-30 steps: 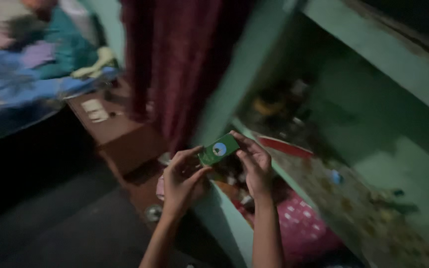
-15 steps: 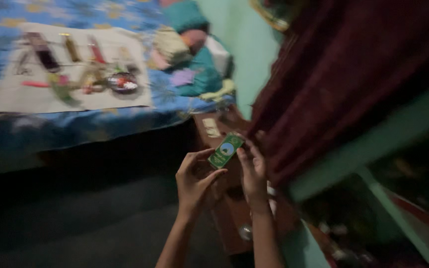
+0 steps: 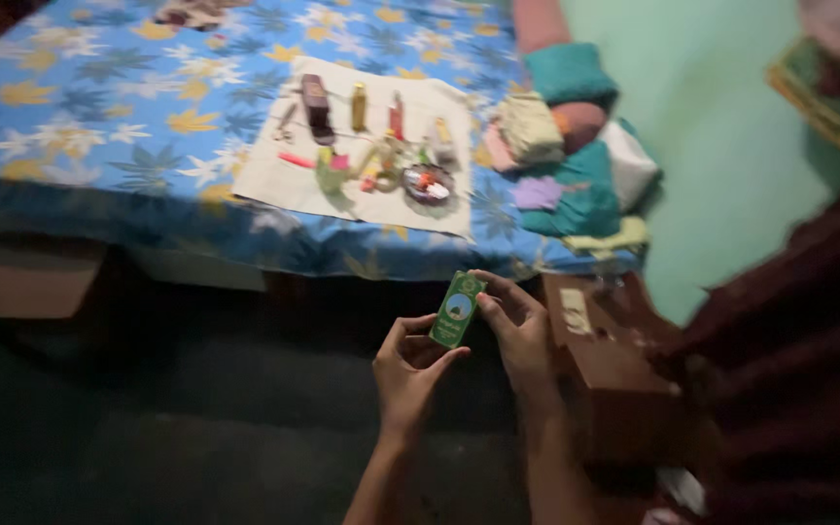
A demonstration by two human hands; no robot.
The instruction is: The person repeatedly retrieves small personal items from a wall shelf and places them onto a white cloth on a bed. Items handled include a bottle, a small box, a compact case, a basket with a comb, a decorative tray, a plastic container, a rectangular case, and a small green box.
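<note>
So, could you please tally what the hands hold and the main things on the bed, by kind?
Green box, held by the left hand and right hand: 1
White cloth with small items, too blurred to count: 1
Blue flowered bedsheet: 1
Pile of folded clothes: 1
Total: 4

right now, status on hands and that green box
Left hand and right hand both grip small green box, upright. Bed ahead; brown wooden box beside right hand.
</note>
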